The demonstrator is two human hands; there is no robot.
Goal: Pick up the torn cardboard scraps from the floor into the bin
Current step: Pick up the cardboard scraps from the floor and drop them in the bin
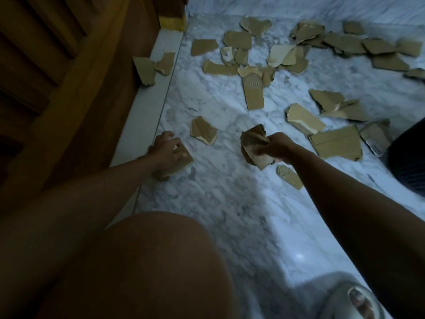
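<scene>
Torn cardboard scraps (253, 93) lie scattered over the marble floor (218, 192), most of them beyond both hands and spreading to the far right. The right hand (273, 147) holds a bunch of scraps (253, 143) above the floor, fingers curled round them; one small scrap (289, 177) lies just below this hand. The left hand (164, 151) rests on a flat scrap (181, 161) beside the pale sill (142, 116), fingers bent over its edge. Another scrap (203, 133) lies between the hands. A dark bin (409, 162) stands at the right edge, partly out of view. A wooden door (57, 77) rises left of the left hand.
</scene>
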